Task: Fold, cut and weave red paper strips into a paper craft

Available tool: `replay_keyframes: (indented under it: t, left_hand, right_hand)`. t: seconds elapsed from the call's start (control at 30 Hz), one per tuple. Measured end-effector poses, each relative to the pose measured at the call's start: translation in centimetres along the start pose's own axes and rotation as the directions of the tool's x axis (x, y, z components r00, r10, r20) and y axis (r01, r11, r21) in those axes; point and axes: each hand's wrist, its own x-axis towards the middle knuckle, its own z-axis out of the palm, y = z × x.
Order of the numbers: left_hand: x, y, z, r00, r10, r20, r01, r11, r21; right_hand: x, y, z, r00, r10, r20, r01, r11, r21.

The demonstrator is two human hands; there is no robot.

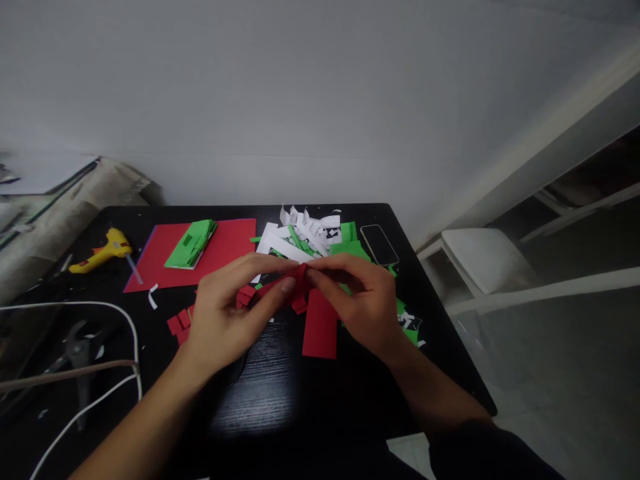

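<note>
Between my two hands is a piece of red paper (299,283), raised above the black table. My left hand (230,310) pinches its left part, with the thumb on the near face. My right hand (363,297) grips the upper right edge with thumb and fingertips. Below my right hand hangs or lies a red paper strip (320,327); whether it joins the held piece I cannot tell. Small red paper pieces (180,323) lie by my left wrist. Beyond my fingers is a heap of white paper scraps (310,233) mixed with green paper scraps (347,247).
A folded green paper stack (191,244) rests on a red sheet (235,240) at the back left. Left of it lies a yellow glue gun (107,250). A phone (379,245) is at the back right. Pliers (80,353) and a white cable (133,327) occupy the left side.
</note>
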Motion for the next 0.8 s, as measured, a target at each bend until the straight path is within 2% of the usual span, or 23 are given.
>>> replay_keyframes:
  t: [0.13,0.3,0.4,0.57,0.8]
  left_hand:
    - [0.0,0.4,-0.5,0.999,0.037,0.01,-0.036,0.998,-0.053]
    - [-0.2,0.4,0.0,0.993,0.09,-0.075,-0.086,0.995,0.053]
    - [-0.4,0.3,0.4,0.991,0.087,-0.097,-0.082,0.995,0.06]
    - [-0.5,0.2,0.5,0.991,0.084,-0.106,-0.077,0.995,0.07]
    - [-0.4,0.3,0.6,0.994,0.08,-0.077,-0.075,0.995,0.068]
  right_hand:
    - [-0.1,-0.1,0.0,0.999,-0.038,-0.014,0.038,0.999,-0.013]
    - [-0.3,-0.4,0.2,0.998,-0.063,0.022,0.063,0.998,-0.011]
    - [-0.3,-0.5,0.2,0.997,-0.07,0.03,0.07,0.998,-0.003]
    - [-0.3,-0.7,0.1,0.996,-0.075,0.041,0.076,0.997,-0.021]
    - [-0.3,-0.7,0.0,0.986,-0.151,0.068,0.155,0.986,-0.067]
